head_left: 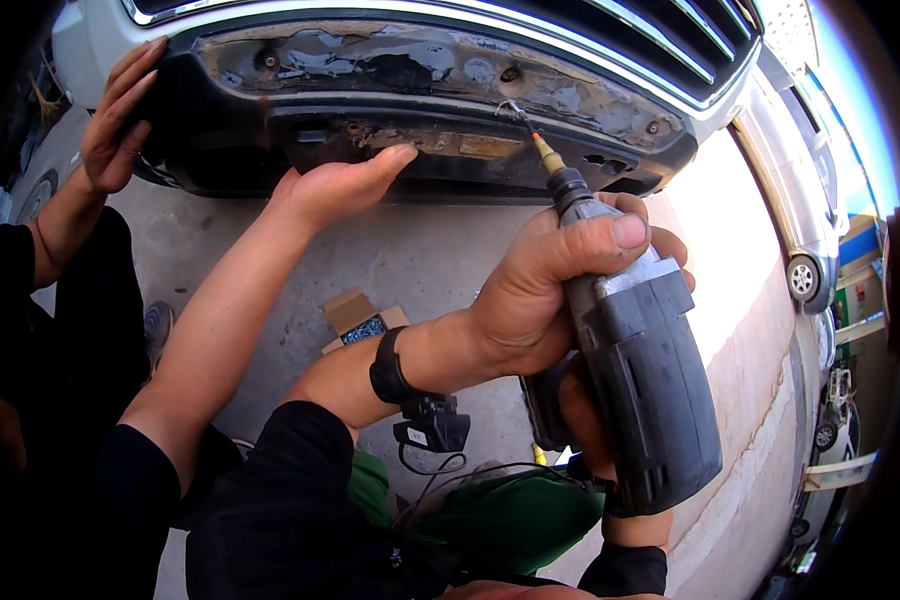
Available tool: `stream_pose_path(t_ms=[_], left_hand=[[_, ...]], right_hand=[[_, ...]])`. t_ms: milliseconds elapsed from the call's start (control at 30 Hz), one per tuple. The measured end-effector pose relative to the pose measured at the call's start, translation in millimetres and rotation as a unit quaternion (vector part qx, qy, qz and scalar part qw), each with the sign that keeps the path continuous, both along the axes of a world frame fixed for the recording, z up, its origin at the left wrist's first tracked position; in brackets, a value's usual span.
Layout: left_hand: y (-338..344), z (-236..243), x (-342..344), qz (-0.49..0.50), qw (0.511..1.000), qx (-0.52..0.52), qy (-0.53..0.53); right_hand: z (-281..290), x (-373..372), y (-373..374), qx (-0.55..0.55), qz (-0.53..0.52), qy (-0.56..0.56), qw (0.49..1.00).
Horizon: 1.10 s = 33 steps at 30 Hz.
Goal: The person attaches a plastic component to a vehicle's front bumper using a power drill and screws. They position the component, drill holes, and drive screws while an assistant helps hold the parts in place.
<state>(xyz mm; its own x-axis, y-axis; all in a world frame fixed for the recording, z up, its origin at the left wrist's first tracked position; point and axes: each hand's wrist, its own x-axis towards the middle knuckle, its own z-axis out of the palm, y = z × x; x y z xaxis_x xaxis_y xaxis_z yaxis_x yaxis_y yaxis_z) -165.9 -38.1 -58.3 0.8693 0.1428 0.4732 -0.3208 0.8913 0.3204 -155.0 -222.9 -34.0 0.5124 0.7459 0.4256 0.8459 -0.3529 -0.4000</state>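
Observation:
A black and grey power drill is held in both my hands, tilted up toward the car's front bumper. My left hand is closed around the drill's nose, thumb on top. Below and partly hidden by the body, my right hand wraps the handle; its trigger finger cannot be made out. From the nose runs a brass-coloured bit holder with an orange band. Its thin tip meets the bumper by a small shiny piece, too small to name. The black bumper's upper strip is scraped and patchy.
At the left a co-worker's two hands rest at the bumper: one hand at its end, another hand under its lower edge. An open cardboard box of screws sits on the concrete. A cabled black device hangs near my left wrist. Parked cars stand right.

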Motion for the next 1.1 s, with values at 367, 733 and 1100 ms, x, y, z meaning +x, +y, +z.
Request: stream_pose_path(t_ms=[367,733,1100], left_hand=[[-1.4,5.3,-1.9,-0.016,1.0,-0.018,-0.004],[-5.4,12.0,10.2,0.007,0.999,-0.045,-0.008],[1.9,1.6,13.8,-0.037,0.995,-0.084,-0.044]], right_hand=[[3.1,-4.8,-9.3,-0.025,-0.067,0.0,0.997],[26.9,12.5,-5.1,0.076,-0.075,0.419,0.902],[21.2,10.6,7.3,0.021,-0.081,0.117,0.99]])
